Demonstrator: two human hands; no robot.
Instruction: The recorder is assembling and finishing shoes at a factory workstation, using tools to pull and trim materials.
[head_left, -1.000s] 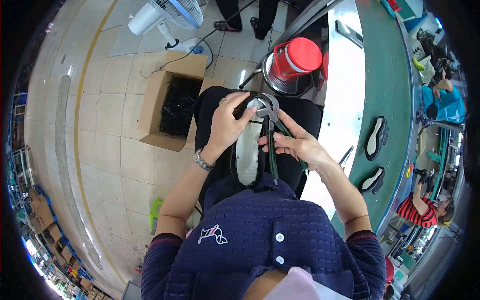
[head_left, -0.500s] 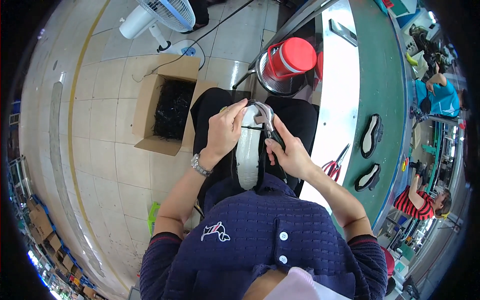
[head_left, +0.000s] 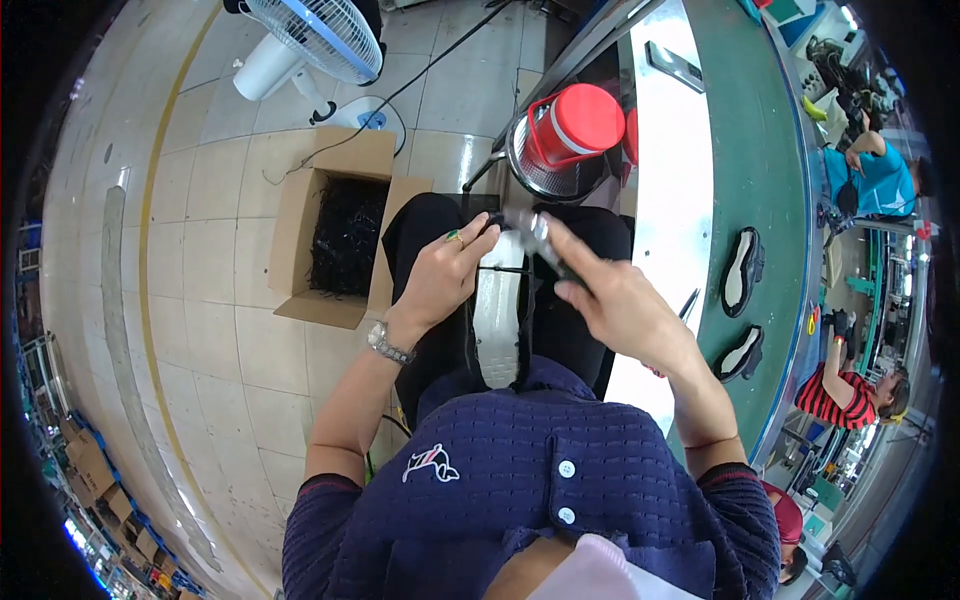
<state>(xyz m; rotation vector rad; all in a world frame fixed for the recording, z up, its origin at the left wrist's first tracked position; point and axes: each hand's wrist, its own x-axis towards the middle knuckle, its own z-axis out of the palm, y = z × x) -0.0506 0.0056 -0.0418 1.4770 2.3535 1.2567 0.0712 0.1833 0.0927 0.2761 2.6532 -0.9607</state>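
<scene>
A black shoe upper (head_left: 525, 312) with a pale, shiny underside (head_left: 497, 310) lies bottom up between my thighs, its toe pointing away from me. A thin black cord (head_left: 503, 269) crosses the underside near the toe. My left hand (head_left: 447, 270) is closed on the upper's edge at the toe's left side. In my right hand (head_left: 630, 310) is a pair of lasting pliers (head_left: 541, 232), gripped by dark handles. Its metal head, smeared by motion, is at the toe close to my left fingertips. I cannot tell whether it touches the upper.
The green bench (head_left: 745, 150) on my right bears two black shoe pieces (head_left: 742, 272) and, on its white edge strip, a phone (head_left: 675, 66). A red jug (head_left: 585, 118) stands on a stool (head_left: 540, 180) ahead. A carton (head_left: 345, 312) and a fan (head_left: 315, 40) are on the left. Co-workers sit beyond the bench.
My right hand has turned over the pliers and lifted outward, and the pliers' head has shifted toward the toe tip. The left hand still holds the toe. The red-handled tool on the bench is now mostly hidden.
</scene>
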